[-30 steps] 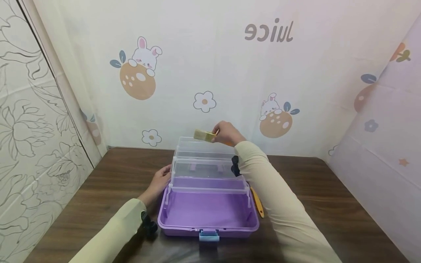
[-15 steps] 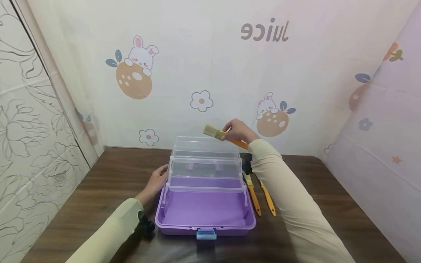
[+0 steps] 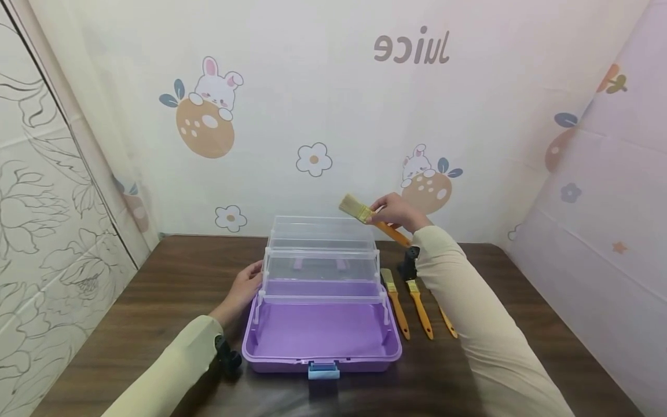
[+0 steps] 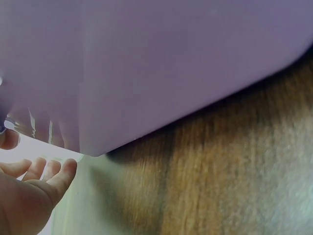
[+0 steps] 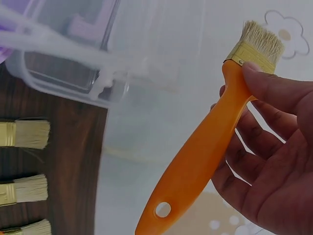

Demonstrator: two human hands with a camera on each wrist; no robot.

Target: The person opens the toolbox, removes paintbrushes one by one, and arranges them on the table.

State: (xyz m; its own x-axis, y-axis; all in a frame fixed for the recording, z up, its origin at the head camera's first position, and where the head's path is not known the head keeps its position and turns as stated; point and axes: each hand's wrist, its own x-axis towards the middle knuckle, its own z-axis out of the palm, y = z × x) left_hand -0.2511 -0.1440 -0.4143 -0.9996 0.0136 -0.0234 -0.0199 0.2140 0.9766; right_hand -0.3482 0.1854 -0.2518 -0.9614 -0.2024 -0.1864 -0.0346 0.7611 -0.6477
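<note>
My right hand [image 3: 396,209] pinches a paintbrush [image 5: 195,152] near its metal ferrule, thumb on one side and fingers on the other. The brush is raised beyond the toolbox's right back corner, bristles up and to the left, orange handle slanting down. A purple toolbox [image 3: 321,367] stands open, with clear tiered trays [image 3: 318,267] raised over its back half and a bare purple base in front. My left hand [image 3: 241,292] rests at the box's left back side; in the left wrist view its fingers [image 4: 61,178] extend loosely by the lower corner.
To the right of the toolbox lie three more orange-handled paintbrushes: one close by the box [image 3: 398,313], a middle brush [image 3: 421,313] and another brush [image 3: 448,324] partly under my right sleeve. A patterned cloth wall [image 3: 318,104] stands behind the dark wooden table [image 3: 198,260].
My right hand has carried the paintbrush rightward, away from over the trays, and its handle now shows. The brushes on the table are uncovered as the arm shifts. My left hand stays at the box.
</note>
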